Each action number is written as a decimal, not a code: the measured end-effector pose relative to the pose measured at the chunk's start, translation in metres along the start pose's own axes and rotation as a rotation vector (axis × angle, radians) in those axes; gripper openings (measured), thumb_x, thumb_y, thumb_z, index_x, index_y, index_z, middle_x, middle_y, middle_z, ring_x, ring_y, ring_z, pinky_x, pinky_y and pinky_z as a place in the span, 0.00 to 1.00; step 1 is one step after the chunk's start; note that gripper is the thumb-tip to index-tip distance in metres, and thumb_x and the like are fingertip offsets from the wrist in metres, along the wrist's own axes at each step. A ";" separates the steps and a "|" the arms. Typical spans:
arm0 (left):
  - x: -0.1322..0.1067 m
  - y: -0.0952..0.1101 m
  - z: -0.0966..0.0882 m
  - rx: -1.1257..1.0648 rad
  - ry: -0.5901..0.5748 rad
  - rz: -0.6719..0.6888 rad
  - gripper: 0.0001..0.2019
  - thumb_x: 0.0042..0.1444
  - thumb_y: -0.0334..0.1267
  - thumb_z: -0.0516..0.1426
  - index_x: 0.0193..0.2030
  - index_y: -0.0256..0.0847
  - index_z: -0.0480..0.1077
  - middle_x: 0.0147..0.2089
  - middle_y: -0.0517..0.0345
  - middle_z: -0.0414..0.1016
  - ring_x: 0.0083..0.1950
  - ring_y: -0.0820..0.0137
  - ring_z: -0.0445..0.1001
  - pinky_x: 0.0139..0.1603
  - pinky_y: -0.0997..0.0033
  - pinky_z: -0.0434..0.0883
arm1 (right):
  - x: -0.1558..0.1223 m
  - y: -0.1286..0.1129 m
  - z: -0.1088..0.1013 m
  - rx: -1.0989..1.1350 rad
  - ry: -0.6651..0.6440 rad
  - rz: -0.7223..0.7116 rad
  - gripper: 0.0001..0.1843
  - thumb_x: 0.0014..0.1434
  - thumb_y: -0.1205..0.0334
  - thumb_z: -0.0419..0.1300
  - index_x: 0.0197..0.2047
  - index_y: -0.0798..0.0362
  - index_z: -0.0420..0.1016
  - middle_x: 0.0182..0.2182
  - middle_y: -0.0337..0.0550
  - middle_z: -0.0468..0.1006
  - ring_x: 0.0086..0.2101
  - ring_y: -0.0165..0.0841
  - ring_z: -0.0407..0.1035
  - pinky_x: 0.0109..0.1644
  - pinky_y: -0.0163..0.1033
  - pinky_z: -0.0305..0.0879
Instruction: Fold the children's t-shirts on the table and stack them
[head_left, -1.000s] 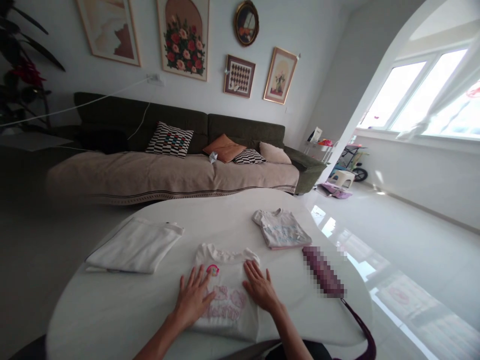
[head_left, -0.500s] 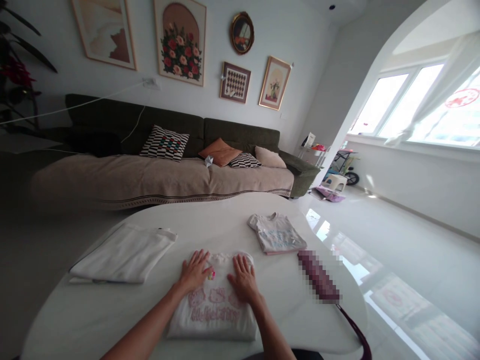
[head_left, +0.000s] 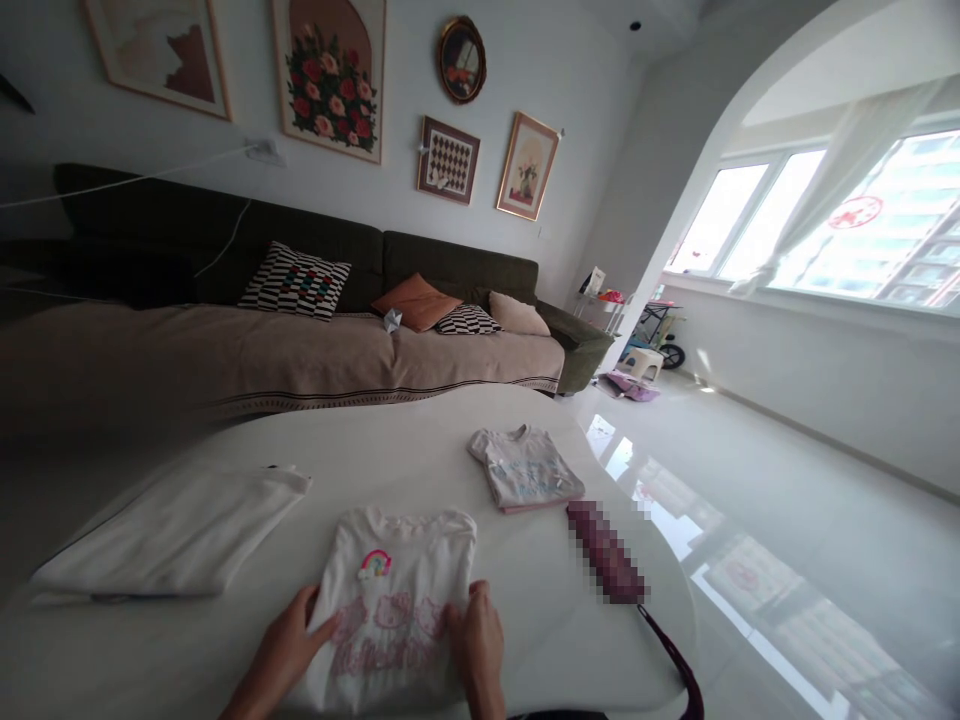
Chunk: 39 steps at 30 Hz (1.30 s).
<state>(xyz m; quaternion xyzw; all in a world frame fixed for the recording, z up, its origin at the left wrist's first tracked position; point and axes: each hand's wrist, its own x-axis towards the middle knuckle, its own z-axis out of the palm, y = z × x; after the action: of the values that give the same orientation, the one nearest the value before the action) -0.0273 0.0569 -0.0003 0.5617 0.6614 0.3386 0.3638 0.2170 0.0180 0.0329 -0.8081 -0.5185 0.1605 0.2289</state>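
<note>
A folded white T-shirt (head_left: pixel 394 590) with a rainbow patch and pink cartoon print lies at the near middle of the table. My left hand (head_left: pixel 292 635) grips its left side, thumb on top and fingers at the edge. On the opposite side my right hand (head_left: pixel 477 630) is closed round the right edge, thumb over the print. To the right and farther back is a folded light T-shirt (head_left: pixel 531 470) with blue lettering, pink fabric showing beneath it. Farther left lies a folded white garment (head_left: pixel 176 535) with a dark edge.
All this rests on a white rounded table (head_left: pixel 360 435). A blurred-out maroon item (head_left: pixel 607 555) with a dark strap lies near its right edge. Behind stands a long green sofa (head_left: pixel 465 265) with a beige cover and cushions. Shiny floor tiles (head_left: pixel 787 480) extend rightward.
My hands have moved from lying flat on the T-shirt's upper part down to its sides and now grip it. The rainbow patch is uncovered. The view has turned slightly right.
</note>
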 end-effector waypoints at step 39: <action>0.106 0.114 0.090 -0.170 -0.129 0.025 0.19 0.50 0.39 0.51 0.50 0.39 0.61 0.38 0.53 0.73 0.40 0.68 0.73 0.41 0.66 0.70 | 0.253 0.063 -0.023 -0.395 0.028 -0.243 0.30 0.58 0.42 0.40 0.62 0.38 0.46 0.62 0.45 0.47 0.60 0.53 0.38 0.54 0.63 0.44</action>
<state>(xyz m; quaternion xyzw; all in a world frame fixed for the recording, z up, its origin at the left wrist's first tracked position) 0.0957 0.1815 0.0411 0.5576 0.5985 0.3609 0.4479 0.3805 0.2220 0.0131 -0.7711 -0.6300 0.0162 0.0912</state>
